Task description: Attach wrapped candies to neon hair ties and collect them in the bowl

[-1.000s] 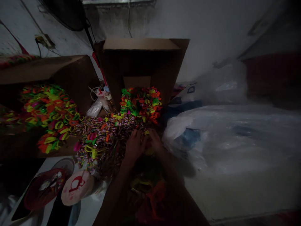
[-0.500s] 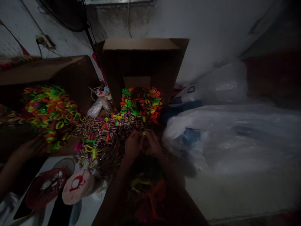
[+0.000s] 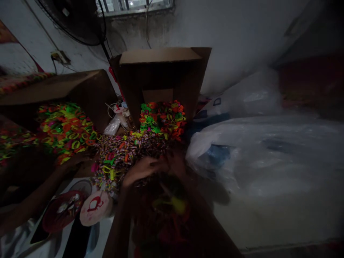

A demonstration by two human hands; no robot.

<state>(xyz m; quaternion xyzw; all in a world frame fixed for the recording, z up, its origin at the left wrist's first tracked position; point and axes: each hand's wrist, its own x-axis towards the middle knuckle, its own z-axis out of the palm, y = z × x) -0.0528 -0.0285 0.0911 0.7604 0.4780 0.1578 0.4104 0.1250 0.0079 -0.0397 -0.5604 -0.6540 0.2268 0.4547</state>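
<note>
Hands, left (image 3: pixel 142 170) and right (image 3: pixel 176 165): together or apart?

Close together at twelve o'clock. The left lies with its fingers spread; the right is too dark to read, so I can't tell whether either holds anything.

Where's the stuff they're on?

Right under them: a loose heap of twist-wrapped sweets (image 3: pixel 126 157), with neon plastic rings (image 3: pixel 162 120) piled just beyond, against a cardboard box (image 3: pixel 161 79).

What could go wrong?

A hand dragged through might send sweets sliding off the heap's edge. The co-worker's hand (image 3: pixel 73 159) at ten o'clock could knock the second ring pile (image 3: pixel 66 125), and this gloom could hide anything dropped.
</note>
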